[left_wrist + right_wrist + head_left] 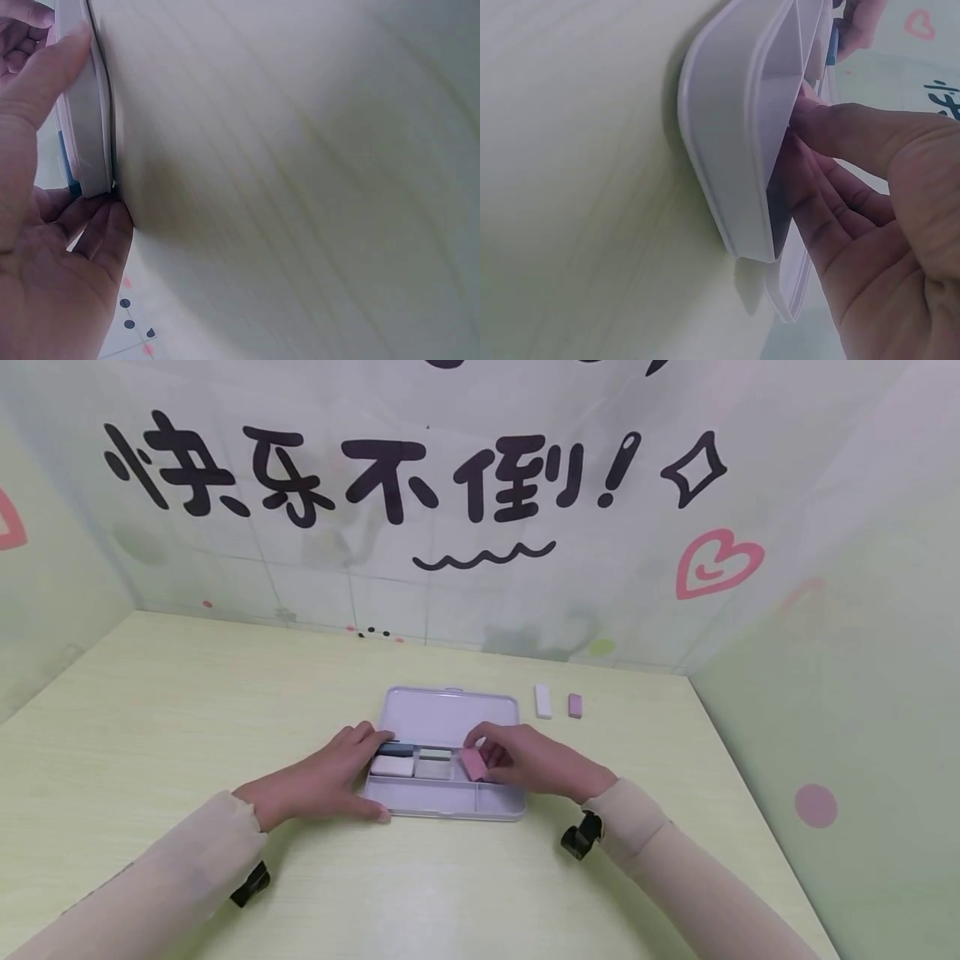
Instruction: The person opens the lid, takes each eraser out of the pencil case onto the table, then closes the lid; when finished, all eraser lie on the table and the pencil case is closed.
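Observation:
A pale lilac pencil case [423, 796] lies on the table with its lid [442, 717] folded back. My left hand [318, 783] grips its left end, thumb at the front edge and fingers at the back corner. Between thumb and fingers, my right hand [536, 760] pinches a pink eraser [473, 764], tilted at the right upper compartment. The left compartment holds a dark blue block [395, 749] and a white eraser [392, 766]. A pale green-and-white block [435, 754] sits in the middle one. In the right wrist view, the fingers hide most of the eraser.
Behind the case to the right, a white eraser [543, 702] and a small purple-pink eraser [574, 706] lie on the wooden table [450, 885]. Printed cloth panels [480, 602] stand along the back and both sides.

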The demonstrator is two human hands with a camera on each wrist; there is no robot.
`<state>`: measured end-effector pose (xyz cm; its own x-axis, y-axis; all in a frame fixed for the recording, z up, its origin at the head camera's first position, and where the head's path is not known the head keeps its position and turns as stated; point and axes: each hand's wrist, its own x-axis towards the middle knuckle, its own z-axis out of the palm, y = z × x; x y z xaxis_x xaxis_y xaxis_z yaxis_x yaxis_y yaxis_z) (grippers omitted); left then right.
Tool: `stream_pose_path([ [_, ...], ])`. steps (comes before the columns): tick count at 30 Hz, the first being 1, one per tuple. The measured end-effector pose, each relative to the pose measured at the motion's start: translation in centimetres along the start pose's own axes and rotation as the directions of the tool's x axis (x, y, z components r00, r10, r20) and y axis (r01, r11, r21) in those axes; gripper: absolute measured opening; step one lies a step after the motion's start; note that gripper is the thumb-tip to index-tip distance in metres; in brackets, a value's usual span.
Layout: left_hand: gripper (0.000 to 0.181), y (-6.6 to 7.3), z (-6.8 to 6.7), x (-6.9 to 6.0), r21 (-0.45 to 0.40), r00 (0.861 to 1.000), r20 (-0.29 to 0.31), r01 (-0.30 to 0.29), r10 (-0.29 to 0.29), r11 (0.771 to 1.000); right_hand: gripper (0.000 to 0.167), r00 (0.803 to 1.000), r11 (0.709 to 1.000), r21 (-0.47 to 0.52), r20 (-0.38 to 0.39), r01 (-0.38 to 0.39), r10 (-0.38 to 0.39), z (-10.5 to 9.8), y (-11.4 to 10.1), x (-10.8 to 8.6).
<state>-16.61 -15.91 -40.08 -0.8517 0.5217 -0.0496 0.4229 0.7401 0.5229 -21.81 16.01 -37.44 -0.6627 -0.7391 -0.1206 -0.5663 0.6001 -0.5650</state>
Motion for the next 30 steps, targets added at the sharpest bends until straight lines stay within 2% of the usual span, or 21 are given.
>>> stream_pose_path([
  [7,0.105,0.0,0.0,-0.1,0.008,1.000,-0.003,0.008,-0.008,1.000,0.037,0.999,0.991,0.128,-0.029,-0.041,0.045,-0.1,1.2,-0.3],
  [11,0.104,0.1,-0.1,-0.1,0.004,1.000,0.000,0.002,-0.002,1.000,0.040,0.993,0.972,0.224,-0.080,-0.070,0.090,-0.4,2.3,-0.9],
  [16,0.104,0.1,-0.1,-0.1,0.006,1.000,0.003,0.003,-0.003,1.000,0.043,0.978,0.957,0.276,-0.156,-0.089,0.136,-1.6,3.7,-1.8],
  [19,0.105,0.1,-0.1,-0.1,0.003,1.000,0.007,0.005,-0.005,1.000,0.043,0.962,0.957,0.269,-0.215,-0.107,0.168,-2.4,5.1,-2.5],
  [23,0.105,0.1,-0.1,0.0,-0.002,1.000,0.009,0.006,-0.006,1.000,0.043,0.930,0.959,0.233,-0.288,-0.163,0.228,-3.3,7.4,-3.4],
  [30,0.104,0.4,-0.2,-0.1,0.001,1.000,0.011,0.006,-0.006,1.000,0.044,0.875,0.939,0.203,-0.350,-0.277,0.334,-4.7,11.1,-5.7],
])
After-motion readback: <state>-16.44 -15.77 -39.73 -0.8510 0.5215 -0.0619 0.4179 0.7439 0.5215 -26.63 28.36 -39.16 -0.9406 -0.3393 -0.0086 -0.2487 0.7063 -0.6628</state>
